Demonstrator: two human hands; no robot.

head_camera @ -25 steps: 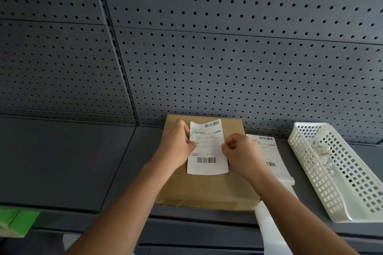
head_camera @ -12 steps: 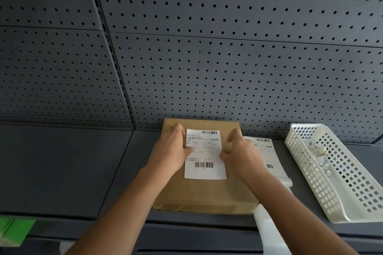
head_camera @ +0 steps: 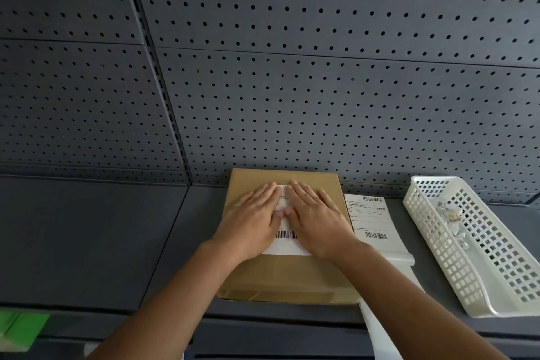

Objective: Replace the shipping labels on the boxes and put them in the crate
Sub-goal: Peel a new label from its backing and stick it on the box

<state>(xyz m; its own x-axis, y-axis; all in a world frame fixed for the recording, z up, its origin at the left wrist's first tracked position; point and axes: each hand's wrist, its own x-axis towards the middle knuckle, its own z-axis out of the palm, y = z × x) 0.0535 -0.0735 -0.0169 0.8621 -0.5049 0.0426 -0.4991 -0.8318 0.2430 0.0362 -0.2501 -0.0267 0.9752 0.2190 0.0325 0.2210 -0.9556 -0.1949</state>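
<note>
— Label [head_camera: 287,245] down yet?
— It lies on top of the brown box [head_camera: 292,278], which sits on the grey shelf [head_camera: 117,242] against the pegboard [head_camera: 292,96]. Over it, the left grip [head_camera: 254,222] and the right grip [head_camera: 317,222] are spread flat side by side, fingers straight, pressing. Nothing is pinched.
— What could spoil it?
— Air, I'd say. Pressing with both palms at once may trap a bubble or crease across the barcode, and then it might not scan. A sideways push could also slide the box into the label sheet [head_camera: 369,219] just beside it.
— And the crate?
— A white basket [head_camera: 432,242] stands to the right with crumpled scraps [head_camera: 451,213] inside. Whether that is the crate, I cannot tell, so the box could end up in the wrong bin.
</note>
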